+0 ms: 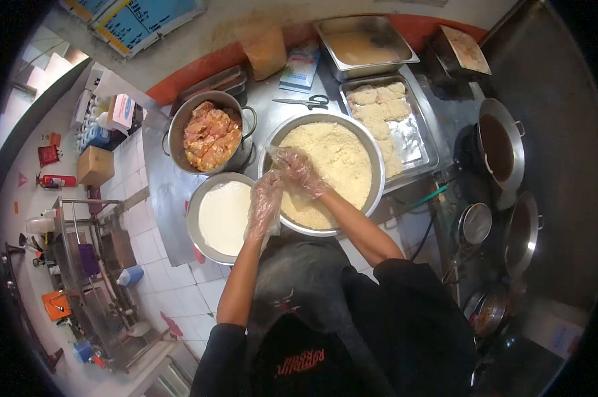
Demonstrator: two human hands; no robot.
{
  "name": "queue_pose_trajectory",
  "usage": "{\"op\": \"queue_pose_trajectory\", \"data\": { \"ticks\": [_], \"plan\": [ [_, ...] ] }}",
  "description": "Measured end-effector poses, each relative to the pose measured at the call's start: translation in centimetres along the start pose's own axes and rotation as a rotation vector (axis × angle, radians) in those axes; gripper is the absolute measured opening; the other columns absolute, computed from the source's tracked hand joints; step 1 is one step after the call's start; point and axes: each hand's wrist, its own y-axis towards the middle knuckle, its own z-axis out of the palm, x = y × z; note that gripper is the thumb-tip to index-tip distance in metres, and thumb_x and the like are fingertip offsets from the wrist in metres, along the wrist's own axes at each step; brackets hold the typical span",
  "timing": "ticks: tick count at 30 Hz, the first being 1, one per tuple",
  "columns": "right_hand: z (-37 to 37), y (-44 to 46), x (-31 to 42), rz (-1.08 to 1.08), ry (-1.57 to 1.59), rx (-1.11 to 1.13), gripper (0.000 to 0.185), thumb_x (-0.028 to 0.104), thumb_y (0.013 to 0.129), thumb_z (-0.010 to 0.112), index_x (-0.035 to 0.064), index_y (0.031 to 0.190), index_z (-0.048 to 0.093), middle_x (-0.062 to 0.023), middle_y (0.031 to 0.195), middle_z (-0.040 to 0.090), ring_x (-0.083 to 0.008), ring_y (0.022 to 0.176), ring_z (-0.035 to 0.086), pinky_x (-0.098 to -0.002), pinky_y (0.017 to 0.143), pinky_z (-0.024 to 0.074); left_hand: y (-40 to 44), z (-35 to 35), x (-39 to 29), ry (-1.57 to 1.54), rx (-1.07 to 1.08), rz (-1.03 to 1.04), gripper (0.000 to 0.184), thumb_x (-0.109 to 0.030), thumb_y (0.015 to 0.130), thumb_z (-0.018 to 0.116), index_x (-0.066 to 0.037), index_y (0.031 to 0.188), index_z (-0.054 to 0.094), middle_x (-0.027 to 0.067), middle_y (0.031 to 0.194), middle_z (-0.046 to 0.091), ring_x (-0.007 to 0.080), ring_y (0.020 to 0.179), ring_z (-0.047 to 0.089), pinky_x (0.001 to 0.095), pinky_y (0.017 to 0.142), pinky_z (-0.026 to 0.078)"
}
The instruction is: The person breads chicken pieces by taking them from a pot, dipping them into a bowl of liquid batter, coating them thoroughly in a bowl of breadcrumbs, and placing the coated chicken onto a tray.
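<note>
Both my hands wear clear plastic gloves and meet over the left rim of a large metal bowl [380, 169] of pale breading flour [339, 155]. My left hand [266, 200] has its fingers closed close against the other hand. My right hand [298, 173] is curled over the flour, its glove loose and crumpled. Whatever lies between the fingers is hidden. Left of them sits a bowl [193, 228] of white liquid batter [223, 217]. Behind it stands a deep pot [233, 163] with raw marinated meat pieces [212, 135].
Breaded pieces [381, 109] lie on a metal tray [415, 153] at right. Black-handled scissors [312, 102] rest behind the bowl. A deep pan [365, 49] of cloudy liquid stands at the back. Woks of dark oil [497, 149] and a strainer [476, 223] are further right.
</note>
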Motion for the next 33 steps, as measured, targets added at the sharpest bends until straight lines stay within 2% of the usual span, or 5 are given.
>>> {"op": "queue_pose_trajectory", "data": {
  "ticks": [3, 7, 11, 25, 33],
  "plan": [
    [-2.4, 0.6, 1.4, 0.253, 0.622, -0.046, 0.039, 0.018, 0.097, 0.062, 0.008, 0.134, 0.059, -0.0113, 0.129, 0.064, -0.0226, 0.119, 0.06, -0.0345, 0.106, 0.0481, 1.7, 1.0, 2.6, -0.045, -0.055, 0.108, 0.03, -0.015, 0.091, 0.062, 0.001, 0.115, 0.068, 0.0123, 0.096, 0.071, 0.0198, 0.087, 0.066, 0.0347, 0.081, 0.052],
    [-6.8, 1.7, -4.0, 0.29, 2.204, -0.325, 0.044, 0.031, 0.103, 0.057, 0.0007, 0.134, 0.053, -0.0112, 0.122, 0.064, -0.0241, 0.11, 0.063, -0.0356, 0.1, 0.0534, 2.7, 1.5, 0.4, 0.267, -0.087, 0.287, 0.045, -0.032, 0.09, 0.067, 0.001, 0.12, 0.066, 0.0252, 0.115, 0.069, 0.0386, 0.11, 0.065, 0.045, 0.094, 0.05],
    [-7.2, -0.8, -4.1, 0.427, 1.862, -0.694, 0.048, 0.038, 0.105, 0.053, -0.0011, 0.132, 0.053, -0.0125, 0.124, 0.062, -0.0268, 0.113, 0.061, -0.037, 0.1, 0.0535, 4.9, 3.6, -1.6, 0.38, -0.006, 0.177, 0.059, -0.036, 0.087, 0.071, 0.008, 0.124, 0.059, 0.0281, 0.119, 0.065, 0.0393, 0.114, 0.063, 0.0421, 0.096, 0.051],
    [-16.1, -8.7, 0.3, 0.628, 1.126, -0.563, 0.048, 0.041, 0.104, 0.055, 0.0035, 0.133, 0.058, -0.0104, 0.127, 0.063, -0.022, 0.11, 0.062, -0.0366, 0.091, 0.0529, 2.9, 5.0, -10.7, -0.176, 0.122, 0.158, 0.07, -0.011, 0.082, 0.082, 0.007, 0.139, 0.046, 0.0167, 0.128, 0.061, 0.0187, 0.108, 0.063, 0.0276, 0.091, 0.052],
    [-13.1, -6.9, 3.5, 0.638, 1.586, -0.13, 0.063, 0.038, 0.101, 0.062, 0.0007, 0.147, 0.039, -0.0179, 0.139, 0.056, -0.0261, 0.13, 0.055, -0.0448, 0.105, 0.0537, 3.8, 3.2, -4.3, -0.373, 0.193, 0.05, 0.068, -0.021, 0.086, 0.082, 0.005, 0.139, 0.049, 0.0166, 0.128, 0.06, 0.0219, 0.111, 0.064, 0.0312, 0.089, 0.057]
  ]
}}
